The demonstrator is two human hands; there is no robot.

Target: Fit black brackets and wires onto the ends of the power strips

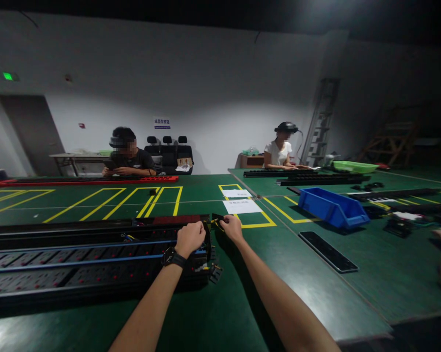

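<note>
This is a workshop, apparently for assembly: a broad green desk (282,288) is marked with yellow outlines (179,201) and carries long black socket-lined housings (96,276) and a blue bin (319,205). Two people in headgear sit beyond, a tall ladder (322,120) stands by the plain wall (220,88), and a green sign (8,76) glows near the door (32,127).

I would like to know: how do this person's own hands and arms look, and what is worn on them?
The left hand and right hand have no gloves, and no sleeves show. The left wrist has a smartwatch with a dark, rounded-rectangular face and black band; the right wrist shows nothing worn.
</note>
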